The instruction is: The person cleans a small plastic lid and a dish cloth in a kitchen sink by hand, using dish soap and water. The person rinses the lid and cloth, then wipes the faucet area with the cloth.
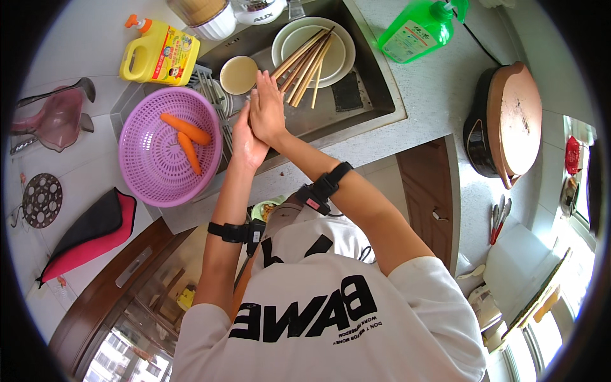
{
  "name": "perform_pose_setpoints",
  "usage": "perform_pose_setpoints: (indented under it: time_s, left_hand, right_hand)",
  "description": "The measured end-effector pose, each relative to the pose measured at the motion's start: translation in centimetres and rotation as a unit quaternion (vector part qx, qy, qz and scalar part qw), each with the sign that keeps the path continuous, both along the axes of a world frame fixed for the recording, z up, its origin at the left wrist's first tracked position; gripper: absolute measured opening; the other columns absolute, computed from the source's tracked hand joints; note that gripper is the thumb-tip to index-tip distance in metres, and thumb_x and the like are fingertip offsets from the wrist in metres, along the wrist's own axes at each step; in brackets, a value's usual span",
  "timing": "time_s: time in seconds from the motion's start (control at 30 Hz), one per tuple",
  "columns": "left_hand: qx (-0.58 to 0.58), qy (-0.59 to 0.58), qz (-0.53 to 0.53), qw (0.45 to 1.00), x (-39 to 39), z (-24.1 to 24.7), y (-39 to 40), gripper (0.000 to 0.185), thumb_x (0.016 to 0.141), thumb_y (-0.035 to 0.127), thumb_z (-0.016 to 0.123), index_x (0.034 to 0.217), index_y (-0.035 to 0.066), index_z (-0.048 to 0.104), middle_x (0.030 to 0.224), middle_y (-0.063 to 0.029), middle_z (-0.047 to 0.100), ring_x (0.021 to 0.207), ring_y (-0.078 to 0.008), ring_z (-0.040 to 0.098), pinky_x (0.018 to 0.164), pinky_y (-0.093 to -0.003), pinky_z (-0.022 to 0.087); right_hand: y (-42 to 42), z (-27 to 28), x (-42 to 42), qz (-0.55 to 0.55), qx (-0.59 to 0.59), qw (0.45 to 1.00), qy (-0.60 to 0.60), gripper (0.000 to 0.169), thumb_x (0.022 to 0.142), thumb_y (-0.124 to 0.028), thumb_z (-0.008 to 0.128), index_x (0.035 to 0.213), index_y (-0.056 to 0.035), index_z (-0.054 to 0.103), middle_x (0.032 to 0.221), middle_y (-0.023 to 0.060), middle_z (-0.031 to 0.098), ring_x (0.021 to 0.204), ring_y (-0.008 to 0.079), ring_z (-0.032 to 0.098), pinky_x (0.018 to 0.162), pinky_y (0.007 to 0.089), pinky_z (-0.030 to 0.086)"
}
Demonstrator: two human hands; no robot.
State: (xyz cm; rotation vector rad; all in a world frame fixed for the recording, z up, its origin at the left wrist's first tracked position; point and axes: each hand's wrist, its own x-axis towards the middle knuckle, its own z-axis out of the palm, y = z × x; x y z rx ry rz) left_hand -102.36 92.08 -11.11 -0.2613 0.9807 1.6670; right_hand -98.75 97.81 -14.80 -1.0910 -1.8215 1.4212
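Observation:
Over the steel sink (386, 102), my right hand (268, 114) lies palm-to-palm against my left hand (249, 145). The fingers point toward the back of the sink, and whatever may be between the palms is hidden. Just beyond the right fingers, a bundle of chopsticks (310, 64) rests across nested white bowls (347, 56). A round beige bowl (238, 75) sits by the fingertips. To the left of my left hand stands a purple plastic colander (143, 162) with carrots (188, 129) in it. Behind that hand, a grey dish rack (210, 88) holds plates.
A yellow detergent jug (160, 53) stands behind the colander. A green pump bottle (417, 33) is right of the sink. Farther right sits an electric pan with a copper-coloured lid (520, 119). White-based appliances (217, 24) line the back. Ladles (57, 112) hang at left.

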Motion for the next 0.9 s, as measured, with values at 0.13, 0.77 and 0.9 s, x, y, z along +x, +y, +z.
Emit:
perform_pose_setpoints:
  time_s: [0.13, 0.77, 0.9]
  left_hand:
    - [-0.032, -0.037, 0.060, 0.997, 0.9, -1.1, 0.3, 0.034, 0.106, 0.030, 0.041, 0.128, 0.006, 0.054, 0.129, -0.0105, 0.058, 0.119, -0.0246, 0.056, 0.106, -0.0421, 0.043]
    - [-0.020, -0.137, 0.154, 0.978, 1.5, -3.5, -0.4, 0.021, 0.102, 0.020, 0.051, 0.112, 0.002, 0.058, 0.110, -0.0137, 0.062, 0.101, -0.0260, 0.061, 0.092, -0.0427, 0.052]
    - [-0.002, -0.143, 0.159, 0.977, 1.9, -3.2, -0.8, 0.021, 0.102, 0.019, 0.051, 0.112, 0.003, 0.058, 0.109, -0.0132, 0.063, 0.099, -0.0254, 0.062, 0.090, -0.0408, 0.052]
  right_hand:
    - [1.5, -0.6, 1.7, 0.002, 0.008, 0.999, -0.032, 0.042, 0.097, -0.022, 0.048, 0.130, 0.0040, 0.054, 0.138, 0.0259, 0.050, 0.132, 0.0443, 0.040, 0.112, 0.0481, 0.030]
    - [15.5, -14.9, 10.9, 0.251, 0.018, 0.785, -0.566, 0.043, 0.077, -0.033, 0.074, 0.104, -0.0004, 0.071, 0.111, 0.0207, 0.069, 0.107, 0.0365, 0.066, 0.088, 0.0428, 0.056]
    - [16.7, -16.1, 11.2, 0.261, 0.002, 0.773, -0.579, 0.035, 0.078, -0.023, 0.068, 0.107, -0.0036, 0.072, 0.116, 0.0194, 0.068, 0.109, 0.0369, 0.065, 0.088, 0.0442, 0.055]
